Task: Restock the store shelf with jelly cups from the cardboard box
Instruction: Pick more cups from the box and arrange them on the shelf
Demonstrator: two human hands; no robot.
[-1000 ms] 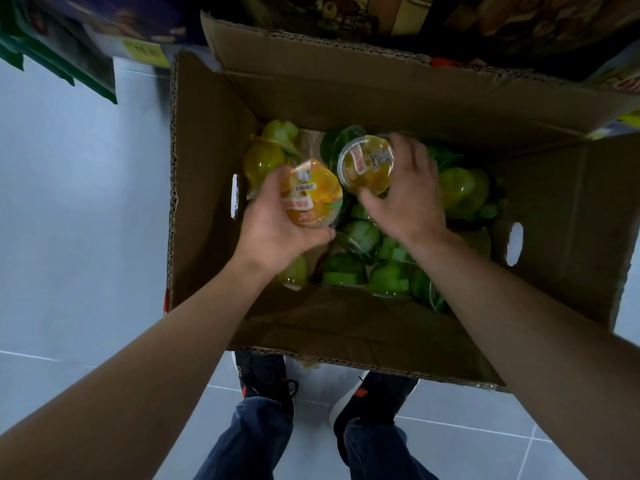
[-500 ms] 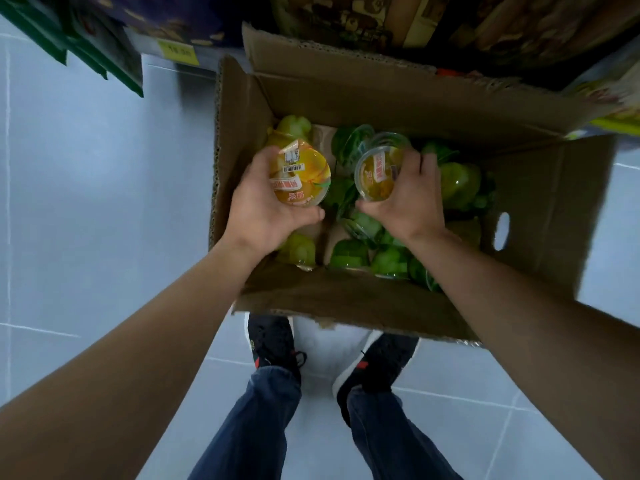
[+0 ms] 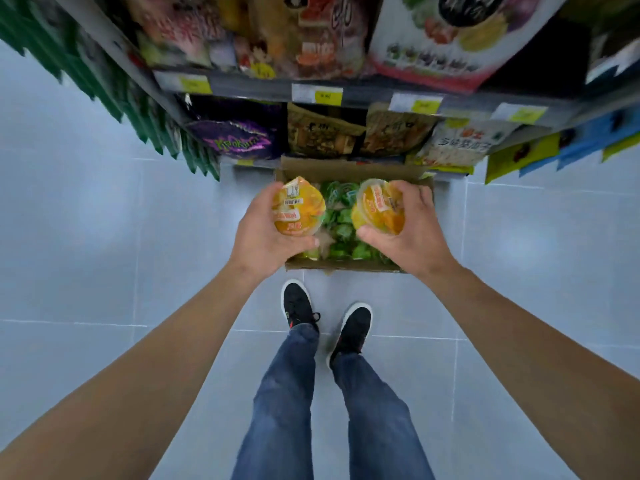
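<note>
Left hand point(image 3: 263, 233) clamped on orange jelly cup point(image 3: 298, 211), barcode label up, right hand point(image 3: 412, 230) clamped on second orange cup point(image 3: 379, 211), both above open cardboard box point(image 3: 346, 164) of green cups point(image 3: 341, 223), floor below shelf point(image 3: 363, 95)

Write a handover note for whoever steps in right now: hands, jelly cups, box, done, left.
Left hand grips an orange jelly cup; right hand grips a second orange cup.
Both cups are held above the cardboard box, which sits on the floor at the foot of the shelf.
Green cups remain in the box.
Done: two cups out of the box.
Left: shelve both, then the rest. No jelly slot is discernible.
</note>
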